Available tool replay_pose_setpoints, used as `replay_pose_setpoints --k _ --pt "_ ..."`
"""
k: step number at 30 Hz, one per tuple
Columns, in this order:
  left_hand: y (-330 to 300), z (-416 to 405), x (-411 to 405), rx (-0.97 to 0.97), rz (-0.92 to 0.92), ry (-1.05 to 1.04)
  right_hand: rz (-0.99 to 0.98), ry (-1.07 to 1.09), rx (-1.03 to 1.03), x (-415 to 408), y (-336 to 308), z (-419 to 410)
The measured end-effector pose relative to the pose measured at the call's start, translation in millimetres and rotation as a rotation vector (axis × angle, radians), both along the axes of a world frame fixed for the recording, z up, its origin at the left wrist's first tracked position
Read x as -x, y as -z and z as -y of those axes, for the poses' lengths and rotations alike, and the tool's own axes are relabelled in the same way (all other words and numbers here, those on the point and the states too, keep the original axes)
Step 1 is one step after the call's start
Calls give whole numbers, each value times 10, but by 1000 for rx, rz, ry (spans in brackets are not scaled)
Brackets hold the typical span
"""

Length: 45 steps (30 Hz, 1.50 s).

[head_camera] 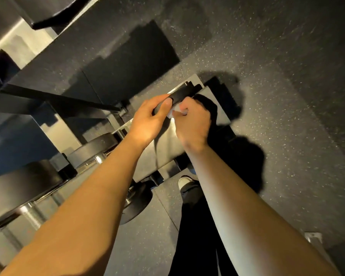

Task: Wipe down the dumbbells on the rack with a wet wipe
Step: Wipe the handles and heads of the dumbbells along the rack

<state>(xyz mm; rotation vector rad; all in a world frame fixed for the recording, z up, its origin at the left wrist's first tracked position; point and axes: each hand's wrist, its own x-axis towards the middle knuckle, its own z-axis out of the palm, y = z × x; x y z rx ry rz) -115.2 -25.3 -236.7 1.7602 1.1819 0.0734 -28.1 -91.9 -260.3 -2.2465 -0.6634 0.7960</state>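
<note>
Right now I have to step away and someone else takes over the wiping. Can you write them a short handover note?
Left hand: grips the far dumbbell at the end of the rack, thumb on its head.
Right hand: holds the wipe against that dumbbell.
Done: cannot tell from this view which dumbbells are clean.
Left: finish this one; the bigger dumbbells nearer the camera go untouched at this moment, so check them.

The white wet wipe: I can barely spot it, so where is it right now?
In the head view, the crumpled white wet wipe sits just right of centre, pinched in the right hand against the small black dumbbell that the left hand grips.
</note>
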Motion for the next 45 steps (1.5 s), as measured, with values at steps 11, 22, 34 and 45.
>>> replay_pose_setpoints --k 11,22,34,45 --pt "110 4 320 -102 -147 134 -314 171 -7 -125 47 -58" --pt "32 -77 256 -516 -304 365 -5 60 -4 77 -32 -33" --pt "-2 -137 236 -441 -242 309 -269 168 -43 -81 92 -56" --pt "59 -112 163 -408 -419 407 -826 418 -144 -307 223 5"
